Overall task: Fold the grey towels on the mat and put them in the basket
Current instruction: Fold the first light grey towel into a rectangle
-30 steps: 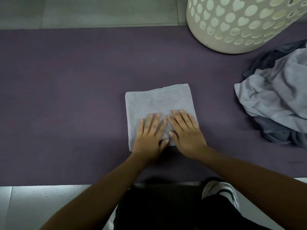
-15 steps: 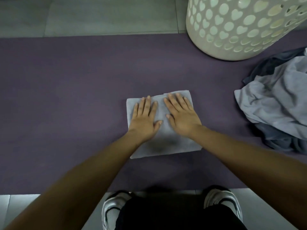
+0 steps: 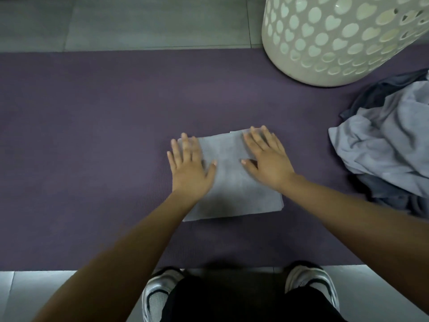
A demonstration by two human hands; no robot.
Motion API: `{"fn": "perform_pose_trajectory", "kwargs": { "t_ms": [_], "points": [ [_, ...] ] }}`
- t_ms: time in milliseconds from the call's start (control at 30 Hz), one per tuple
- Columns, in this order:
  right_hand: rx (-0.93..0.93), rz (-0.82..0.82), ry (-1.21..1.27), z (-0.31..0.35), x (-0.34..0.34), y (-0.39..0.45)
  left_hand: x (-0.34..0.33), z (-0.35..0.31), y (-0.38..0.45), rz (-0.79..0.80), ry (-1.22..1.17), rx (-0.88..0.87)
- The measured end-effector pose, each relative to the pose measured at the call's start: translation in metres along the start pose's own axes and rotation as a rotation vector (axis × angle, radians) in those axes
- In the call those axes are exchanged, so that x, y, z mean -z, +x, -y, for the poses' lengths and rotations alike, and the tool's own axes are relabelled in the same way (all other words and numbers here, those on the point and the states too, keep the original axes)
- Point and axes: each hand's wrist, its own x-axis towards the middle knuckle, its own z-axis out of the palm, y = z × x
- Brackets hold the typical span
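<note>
A folded light grey towel lies flat in the middle of the purple mat. My left hand presses flat on the towel's far left corner, fingers straight and spread. My right hand presses flat on its far right part in the same way. The cream basket with heart-shaped holes stands on the mat at the far right. A crumpled pile of grey towels lies at the right edge of the mat.
Grey floor tiles run beyond the mat's far edge. My two white and black shoes stand on tiles at the mat's near edge, with dark trousers between them.
Both hands slid from the towel's near edge to its far edge, then spread apart toward the far corners. The towel stays flat in place.
</note>
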Motion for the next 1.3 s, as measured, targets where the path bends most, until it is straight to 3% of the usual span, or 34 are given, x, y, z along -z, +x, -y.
{"fn": "perform_pose_trajectory", "kwargs": {
  "t_ms": [100,200,300,433,633,800,1033,1300],
  "points": [
    [0.289,-0.206,0.072,0.011,-0.019,-0.041,-0.013,0.007,-0.042,-0.054,-0.018,-0.45],
    [0.416,-0.137,0.124,0.007,-0.044,-0.073,-0.034,0.022,-0.074,0.044,0.073,-0.641],
    [0.415,-0.011,0.131,-0.004,-0.057,-0.082,-0.042,0.034,-0.079,0.079,0.181,-0.634],
    [0.421,0.077,0.095,-0.012,-0.058,-0.076,-0.037,0.033,-0.075,0.139,0.144,-0.603],
    [0.477,-0.132,-0.043,-0.006,-0.059,-0.07,-0.035,0.033,-0.072,0.161,0.045,-0.548],
    [0.561,-0.202,-0.152,-0.003,-0.054,-0.064,-0.03,0.032,-0.067,0.183,-0.027,-0.532],
    [0.467,-0.154,0.016,0.006,-0.039,-0.062,-0.022,0.025,-0.063,0.156,-0.031,-0.516],
    [0.313,0.101,0.212,0.009,-0.009,-0.046,-0.003,0.01,-0.053,0.252,0.049,-0.424]
  ]
}}
